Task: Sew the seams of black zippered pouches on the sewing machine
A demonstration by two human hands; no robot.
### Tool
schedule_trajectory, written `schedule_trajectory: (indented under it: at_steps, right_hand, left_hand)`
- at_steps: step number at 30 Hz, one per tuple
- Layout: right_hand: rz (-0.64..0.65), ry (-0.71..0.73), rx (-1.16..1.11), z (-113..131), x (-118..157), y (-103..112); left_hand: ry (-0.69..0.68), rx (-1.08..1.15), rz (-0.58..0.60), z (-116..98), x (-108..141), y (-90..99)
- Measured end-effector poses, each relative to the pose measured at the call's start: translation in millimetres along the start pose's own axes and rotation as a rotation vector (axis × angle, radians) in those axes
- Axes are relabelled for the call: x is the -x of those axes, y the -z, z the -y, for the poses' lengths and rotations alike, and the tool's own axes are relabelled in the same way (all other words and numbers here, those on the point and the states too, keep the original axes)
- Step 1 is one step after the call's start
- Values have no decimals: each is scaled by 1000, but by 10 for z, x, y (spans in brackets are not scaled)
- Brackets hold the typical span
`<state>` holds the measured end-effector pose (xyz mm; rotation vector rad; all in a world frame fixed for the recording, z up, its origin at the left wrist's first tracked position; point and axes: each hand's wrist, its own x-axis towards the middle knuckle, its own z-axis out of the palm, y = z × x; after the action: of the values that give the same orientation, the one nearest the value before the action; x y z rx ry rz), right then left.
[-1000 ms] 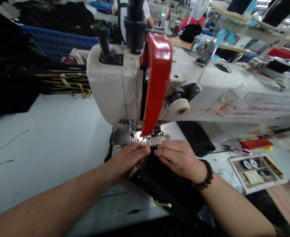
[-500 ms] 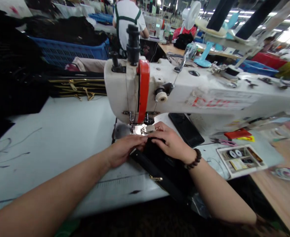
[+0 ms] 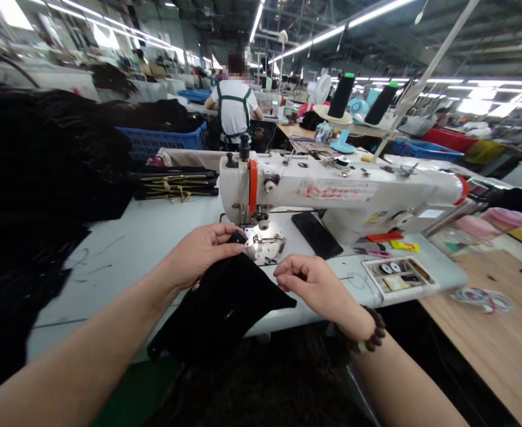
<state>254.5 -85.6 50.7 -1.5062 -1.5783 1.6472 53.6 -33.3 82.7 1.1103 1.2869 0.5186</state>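
Note:
My left hand (image 3: 210, 252) pinches the top edge of a black zippered cloth piece (image 3: 229, 302) just left of the sewing machine's needle area. The cloth hangs over the table's front edge, its right corner pointing at my other hand. A small gold-coloured bit shows below my left fingers. My right hand (image 3: 316, 281), with a dark bead bracelet at the wrist, is apart from the cloth; its fingers are curled together, and whatever they may hold is too small to see. Behind both hands stands the white sewing machine (image 3: 296, 184), its metal plate (image 3: 265, 246) lit and uncovered.
A black phone (image 3: 316, 234) lies under the machine arm. To its right are a small parts tray (image 3: 378, 290) with bobbins and pink-handled scissors (image 3: 374, 253). Zippered black pieces (image 3: 176, 184) are stacked at the back left, beside a large dark cloth pile (image 3: 42, 166). A co-worker (image 3: 236, 107) sits beyond.
The black cloth has come away from the needle area toward me and to the left, in my left hand. My right hand has let go and moved right. The view has tilted up.

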Motion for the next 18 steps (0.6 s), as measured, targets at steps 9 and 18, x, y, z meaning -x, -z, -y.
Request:
schedule_trajectory:
  at_steps: [9, 18]
  right_hand:
    - [192, 1, -355, 90, 194, -424]
    - [224, 25, -465, 66, 200, -586]
  left_hand:
    - [-70, -285, 158, -184, 429, 6]
    - [-69, -361, 163, -55, 508, 122]
